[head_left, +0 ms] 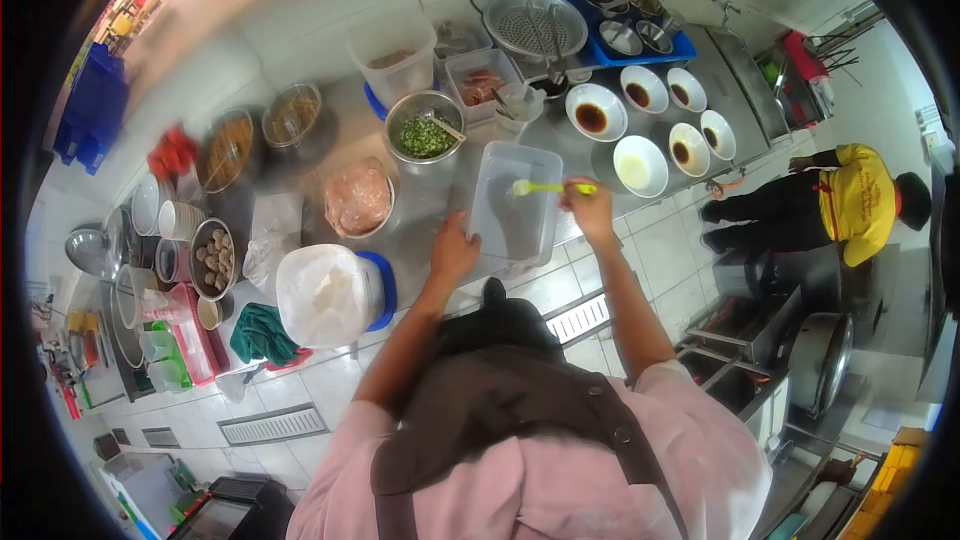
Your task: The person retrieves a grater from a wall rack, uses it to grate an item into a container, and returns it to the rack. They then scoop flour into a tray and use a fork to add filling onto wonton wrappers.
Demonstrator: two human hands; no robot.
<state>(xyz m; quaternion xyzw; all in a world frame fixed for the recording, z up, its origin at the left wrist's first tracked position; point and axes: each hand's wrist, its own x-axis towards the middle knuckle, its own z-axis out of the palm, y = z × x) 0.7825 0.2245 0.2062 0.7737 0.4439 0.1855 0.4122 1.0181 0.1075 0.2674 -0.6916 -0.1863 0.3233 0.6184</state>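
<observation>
A clear rectangular plastic container (515, 225) stands at the near edge of the steel counter, in front of my body. My right hand (585, 202) is closed on the handle of a yellow-green brush (545, 188), whose pale head is over the container. My left hand (455, 245) rests against the container's left side; its fingers are partly hidden. Just behind the container is a steel bowl of chopped greens (424, 135) with a spoon in it. To the left sits a bowl of pale pink meat (357, 200).
White bowls (596, 112), several with dark sauce, stand at the right. A blue tray (685, 48) holds steel bowls behind them. At the left are a white tub (325, 290), a bowl of meatballs (213, 258) and a green cloth (262, 332). A person in yellow (860, 195) stands far right.
</observation>
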